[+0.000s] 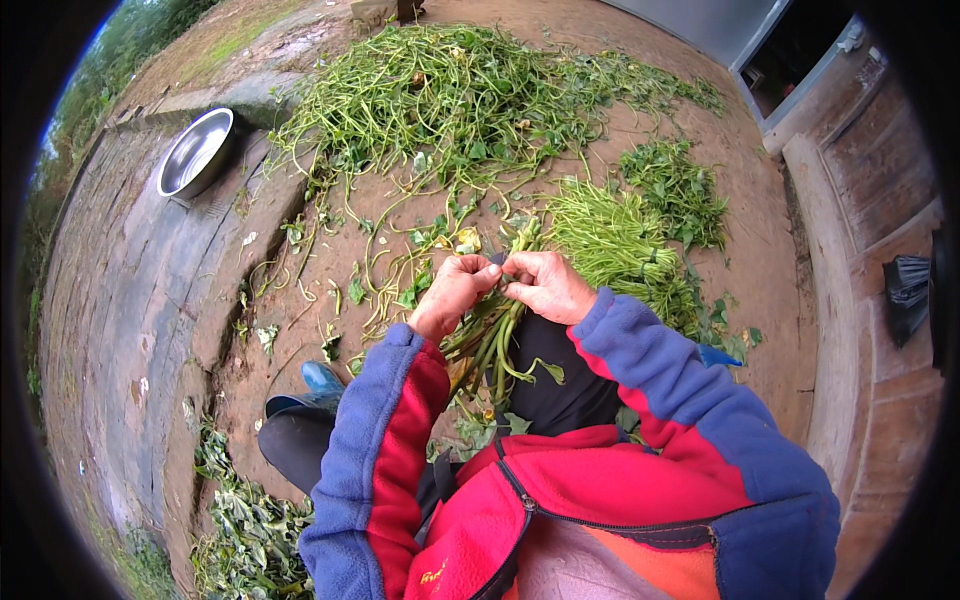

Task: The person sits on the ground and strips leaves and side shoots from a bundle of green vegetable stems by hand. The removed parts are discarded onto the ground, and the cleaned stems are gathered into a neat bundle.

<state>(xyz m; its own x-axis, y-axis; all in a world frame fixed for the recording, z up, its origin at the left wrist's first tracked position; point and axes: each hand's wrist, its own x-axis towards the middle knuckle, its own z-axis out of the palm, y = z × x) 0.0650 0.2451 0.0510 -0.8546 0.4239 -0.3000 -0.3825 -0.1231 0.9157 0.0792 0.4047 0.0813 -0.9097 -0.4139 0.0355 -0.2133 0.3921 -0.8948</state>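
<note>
A bundle of long green stalks (491,341) lies across my dark-trousered thigh, its cut ends pointing away from me. My left hand (451,292) and my right hand (551,285) meet over its upper part, thumbs and forefingers pinched close together. Whatever thin piece is between the fingertips is too small to make out. Just right of my right hand, a pile of pale green stalks (607,225) rests on the ground, partly in tied bunches. One dark tie (651,260) shows around a bunch there.
A large heap of leafy vines (450,105) spreads ahead on the earth. Stripped leaves (251,532) are piled at lower left. A metal basin (196,154) stands left beyond a raised edge (217,330). At right are a wooden wall (870,165) and black plastic bag (906,292).
</note>
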